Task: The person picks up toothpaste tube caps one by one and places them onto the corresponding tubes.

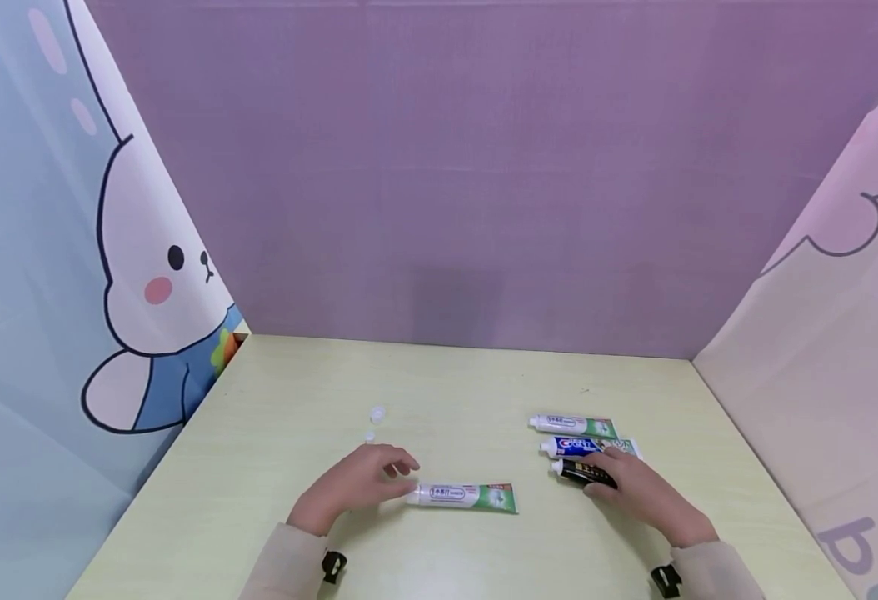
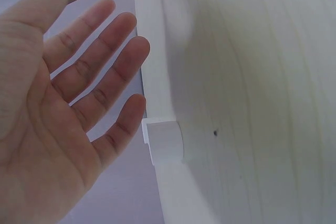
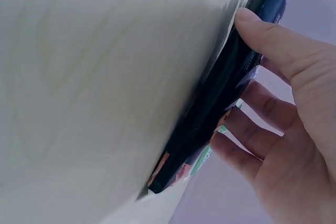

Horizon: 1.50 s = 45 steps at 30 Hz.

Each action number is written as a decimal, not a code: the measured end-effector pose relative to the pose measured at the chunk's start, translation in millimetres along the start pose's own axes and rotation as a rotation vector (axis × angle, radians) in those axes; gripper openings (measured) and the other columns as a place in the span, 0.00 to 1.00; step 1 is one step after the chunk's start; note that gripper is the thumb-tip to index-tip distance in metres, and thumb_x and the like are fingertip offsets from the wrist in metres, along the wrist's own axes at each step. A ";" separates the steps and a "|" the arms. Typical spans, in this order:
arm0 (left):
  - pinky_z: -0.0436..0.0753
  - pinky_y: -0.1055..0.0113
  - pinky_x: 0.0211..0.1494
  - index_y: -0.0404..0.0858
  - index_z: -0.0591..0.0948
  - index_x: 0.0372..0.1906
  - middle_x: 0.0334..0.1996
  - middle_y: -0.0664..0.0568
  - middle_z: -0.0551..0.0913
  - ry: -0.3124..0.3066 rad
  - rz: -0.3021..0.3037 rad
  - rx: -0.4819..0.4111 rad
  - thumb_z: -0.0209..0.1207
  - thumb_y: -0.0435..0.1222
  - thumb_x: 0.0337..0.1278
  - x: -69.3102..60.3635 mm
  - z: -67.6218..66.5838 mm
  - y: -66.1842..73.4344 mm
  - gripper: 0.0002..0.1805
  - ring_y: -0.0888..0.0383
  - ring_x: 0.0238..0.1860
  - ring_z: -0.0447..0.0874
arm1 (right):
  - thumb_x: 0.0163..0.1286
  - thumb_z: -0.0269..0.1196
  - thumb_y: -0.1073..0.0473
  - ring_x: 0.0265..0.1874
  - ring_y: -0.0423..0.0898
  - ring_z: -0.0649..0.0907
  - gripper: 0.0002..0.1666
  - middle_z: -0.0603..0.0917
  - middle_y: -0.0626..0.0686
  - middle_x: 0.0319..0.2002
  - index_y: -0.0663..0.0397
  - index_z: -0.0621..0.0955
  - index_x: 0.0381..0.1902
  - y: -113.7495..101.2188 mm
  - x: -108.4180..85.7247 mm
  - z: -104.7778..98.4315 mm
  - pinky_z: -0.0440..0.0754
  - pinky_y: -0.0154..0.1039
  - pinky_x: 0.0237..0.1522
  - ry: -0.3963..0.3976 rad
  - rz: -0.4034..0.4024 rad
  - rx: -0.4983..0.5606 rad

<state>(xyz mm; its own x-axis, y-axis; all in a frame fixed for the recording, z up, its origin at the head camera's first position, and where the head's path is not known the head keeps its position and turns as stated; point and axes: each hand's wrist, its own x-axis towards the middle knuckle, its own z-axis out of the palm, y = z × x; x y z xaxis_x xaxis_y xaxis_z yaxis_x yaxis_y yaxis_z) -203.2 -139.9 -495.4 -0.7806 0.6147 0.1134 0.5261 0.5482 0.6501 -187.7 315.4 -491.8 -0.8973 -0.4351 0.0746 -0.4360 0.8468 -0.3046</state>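
Left fingers [image 2: 102,48] loose beside white-green tube [image 1: 460,497] — right fingers [image 3: 254,135] curled around capped black tube [image 3: 202,108]

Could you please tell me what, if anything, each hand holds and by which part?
The right hand holds the black tube by the sides of its body, clear of its cap. The left hand holds nothing.

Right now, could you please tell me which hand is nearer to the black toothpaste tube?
Right: the right hand grips the black toothpaste tube; the left hand is well away from it, to the left.
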 end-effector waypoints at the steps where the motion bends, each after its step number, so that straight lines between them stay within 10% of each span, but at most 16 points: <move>1: 0.83 0.63 0.47 0.40 0.85 0.50 0.43 0.53 0.87 0.000 -0.002 0.000 0.66 0.44 0.64 0.0 -0.2 -0.3 0.15 0.61 0.42 0.83 | 0.65 0.71 0.53 0.51 0.62 0.82 0.23 0.82 0.60 0.52 0.55 0.82 0.56 -0.5 -0.1 -0.7 0.79 0.59 0.53 0.003 -0.005 -0.002; 22: 0.82 0.62 0.48 0.41 0.85 0.53 0.48 0.54 0.85 0.006 -0.062 -0.016 0.64 0.48 0.66 -2.7 -7.9 -3.7 0.18 0.60 0.45 0.82 | 0.67 0.69 0.55 0.48 0.59 0.84 0.22 0.85 0.59 0.49 0.60 0.81 0.55 -11.4 6.3 -3.5 0.81 0.57 0.51 0.115 -0.125 -0.020; 45: 0.81 0.55 0.49 0.41 0.85 0.51 0.46 0.51 0.85 0.124 -0.144 0.070 0.66 0.41 0.64 -31.0 -56.9 -30.7 0.13 0.55 0.44 0.83 | 0.70 0.67 0.54 0.43 0.41 0.81 0.19 0.84 0.49 0.50 0.53 0.81 0.56 -55.4 36.3 -0.7 0.82 0.43 0.43 0.048 -0.176 0.054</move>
<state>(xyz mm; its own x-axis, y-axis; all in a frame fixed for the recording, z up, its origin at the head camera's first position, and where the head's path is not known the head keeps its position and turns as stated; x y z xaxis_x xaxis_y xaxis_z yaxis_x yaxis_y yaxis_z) -214.3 -208.1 -476.1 -0.8830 0.4545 0.1173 0.4245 0.6666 0.6128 -196.2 252.9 -471.6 -0.8104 -0.5588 0.1762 -0.5833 0.7406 -0.3337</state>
